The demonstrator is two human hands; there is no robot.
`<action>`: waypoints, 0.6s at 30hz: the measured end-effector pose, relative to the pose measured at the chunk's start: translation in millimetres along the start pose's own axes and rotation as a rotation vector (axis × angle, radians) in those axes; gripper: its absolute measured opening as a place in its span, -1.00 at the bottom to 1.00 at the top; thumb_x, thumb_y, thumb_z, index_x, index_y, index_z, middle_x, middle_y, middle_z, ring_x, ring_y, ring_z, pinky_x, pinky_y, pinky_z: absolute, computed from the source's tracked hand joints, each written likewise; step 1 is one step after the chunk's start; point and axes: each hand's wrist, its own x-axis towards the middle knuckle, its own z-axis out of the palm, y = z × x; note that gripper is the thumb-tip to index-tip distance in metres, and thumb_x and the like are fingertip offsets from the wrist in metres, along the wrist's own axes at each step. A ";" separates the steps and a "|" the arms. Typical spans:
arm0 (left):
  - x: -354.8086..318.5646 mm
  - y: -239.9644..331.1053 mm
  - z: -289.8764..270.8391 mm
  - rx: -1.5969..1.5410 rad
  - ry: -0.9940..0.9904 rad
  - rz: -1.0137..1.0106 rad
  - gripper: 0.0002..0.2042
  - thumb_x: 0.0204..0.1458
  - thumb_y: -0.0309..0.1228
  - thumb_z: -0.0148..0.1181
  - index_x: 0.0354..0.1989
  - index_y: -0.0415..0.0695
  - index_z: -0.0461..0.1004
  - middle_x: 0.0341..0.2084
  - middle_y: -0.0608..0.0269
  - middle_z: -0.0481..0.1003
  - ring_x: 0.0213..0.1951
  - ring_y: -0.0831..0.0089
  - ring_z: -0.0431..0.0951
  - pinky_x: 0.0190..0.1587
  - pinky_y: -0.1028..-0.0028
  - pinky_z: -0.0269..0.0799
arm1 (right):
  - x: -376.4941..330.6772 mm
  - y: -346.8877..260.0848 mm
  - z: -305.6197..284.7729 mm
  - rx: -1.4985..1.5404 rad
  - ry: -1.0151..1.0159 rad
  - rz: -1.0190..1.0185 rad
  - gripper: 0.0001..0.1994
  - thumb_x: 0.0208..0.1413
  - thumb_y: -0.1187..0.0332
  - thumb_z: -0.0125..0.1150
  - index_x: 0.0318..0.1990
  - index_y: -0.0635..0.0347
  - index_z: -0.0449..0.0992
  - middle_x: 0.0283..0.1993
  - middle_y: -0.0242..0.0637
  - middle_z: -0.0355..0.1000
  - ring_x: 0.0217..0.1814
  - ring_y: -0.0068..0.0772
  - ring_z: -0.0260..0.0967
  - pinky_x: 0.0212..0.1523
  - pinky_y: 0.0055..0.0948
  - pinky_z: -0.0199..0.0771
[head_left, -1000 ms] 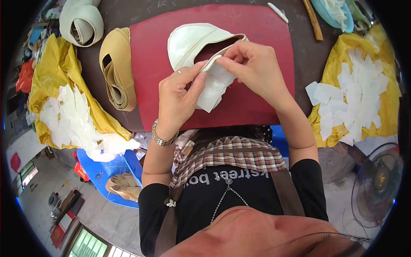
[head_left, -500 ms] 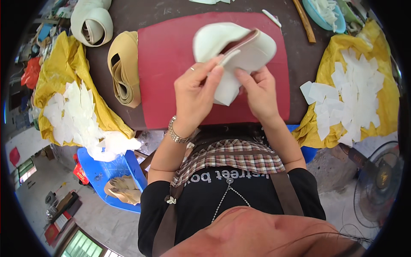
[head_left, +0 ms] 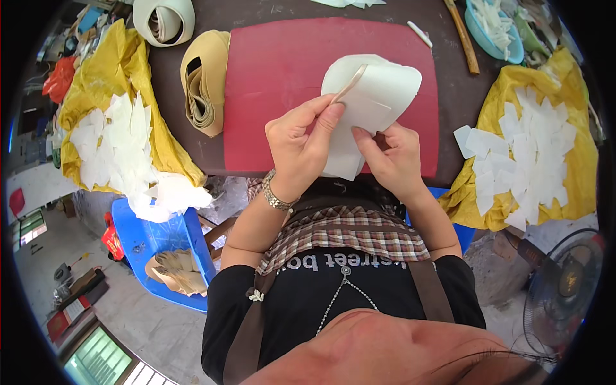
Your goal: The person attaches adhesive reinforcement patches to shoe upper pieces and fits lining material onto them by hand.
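Over the red mat point(head_left: 276, 83), a white shoe upper point(head_left: 388, 80) is held up in both hands, its rounded end pointing away from me. My left hand point(head_left: 300, 144) pinches the upper's edge between thumb and fingers, near a thin beige rim. My right hand point(head_left: 393, 154) grips the lower right part, its thumb on top and its fingers partly hidden beneath. A flat white piece point(head_left: 371, 117) with straight edges lies against the upper between my hands; whether it is attached, I cannot tell.
Nested tan shoe uppers point(head_left: 221, 77) and rolled off-white ones point(head_left: 163, 22) stand left. Yellow sacks with loose white pieces point(head_left: 119, 141) flank the table. A wooden stick point(head_left: 463, 38), white pen-like stick point(head_left: 420, 34) and blue basin point(head_left: 494, 32) lie far right; a fan point(head_left: 564, 289) stands right.
The white upper has turned from a gaping fold to a flatter position, its flat face now showing. It has shifted right and slightly nearer me. Both hands keep their hold.
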 end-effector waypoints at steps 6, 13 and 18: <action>-5.7 -25.1 -8.5 -0.103 0.051 0.010 -0.52 0.03 -0.47 0.24 0.14 -0.26 0.27 -0.08 0.18 0.46 -0.07 0.53 0.45 -0.05 0.54 0.38 | -1.8 -11.1 -32.1 0.252 -0.155 0.002 -0.79 0.07 0.60 0.15 -0.11 0.41 0.50 -0.24 -0.31 0.52 -0.27 -0.60 0.44 -0.27 -0.59 0.44; 27.2 -28.7 -40.1 -0.153 -0.017 -0.090 -0.58 0.03 -0.58 0.13 0.09 -0.29 0.25 -0.10 0.22 0.46 -0.10 0.47 0.49 -0.04 0.50 0.41 | 19.0 -7.0 -71.9 -0.542 0.134 0.063 -0.58 -0.12 0.55 0.29 -0.02 0.35 0.41 -0.21 -0.22 0.48 -0.31 -0.48 0.44 -0.33 -0.55 0.39; 65.1 -48.5 -71.0 0.171 -0.280 0.015 -0.58 0.09 -0.42 0.10 0.08 -0.38 0.21 -0.20 -0.15 0.44 -0.16 0.25 0.52 -0.06 0.39 0.40 | -19.7 -12.7 -63.6 -0.899 -0.048 -0.483 -0.10 -0.51 0.12 0.55 0.14 0.07 0.27 0.22 -0.19 0.21 0.31 -0.27 0.12 0.20 -0.20 0.04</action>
